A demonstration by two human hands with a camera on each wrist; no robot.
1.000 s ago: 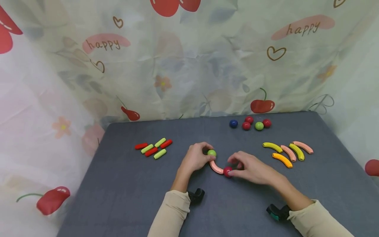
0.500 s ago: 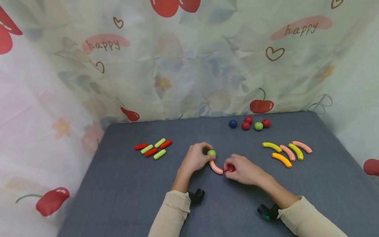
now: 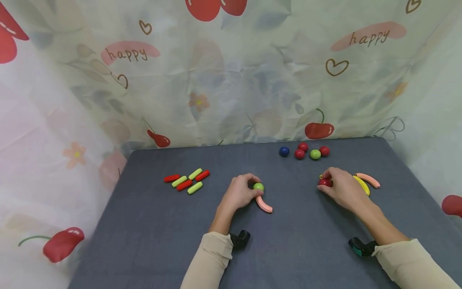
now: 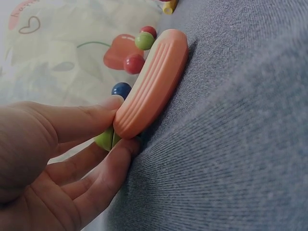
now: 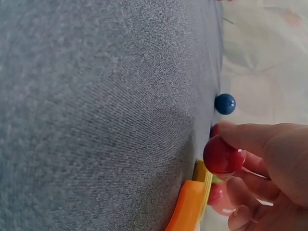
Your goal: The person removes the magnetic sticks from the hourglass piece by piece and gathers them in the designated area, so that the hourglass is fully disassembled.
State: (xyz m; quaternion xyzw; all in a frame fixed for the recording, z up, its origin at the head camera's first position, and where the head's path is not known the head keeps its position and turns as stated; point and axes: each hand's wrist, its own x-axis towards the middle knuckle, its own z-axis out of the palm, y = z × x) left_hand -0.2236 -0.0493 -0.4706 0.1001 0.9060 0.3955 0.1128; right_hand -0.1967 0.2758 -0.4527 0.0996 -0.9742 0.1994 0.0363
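Observation:
In the head view my left hand pinches a light green ball near the middle of the table. A pink curved piece lies with one end against that ball; seen from the left wrist, the thumb and a fingertip are at this end of the pink piece, and the green ball is partly hidden behind it. Farther right, my right hand holds a red ball between thumb and fingers. In the right wrist view this red ball is off the cloth, beside an orange curved piece.
Several red and light green short sticks lie on the left. At the back edge are a blue ball, another green ball and several red balls. Yellow and pink curved pieces lie partly behind the right hand.
My right hand has taken the red ball away from the pink piece's free end and carried it right, over the curved pieces. My left hand stays in place on the green ball.

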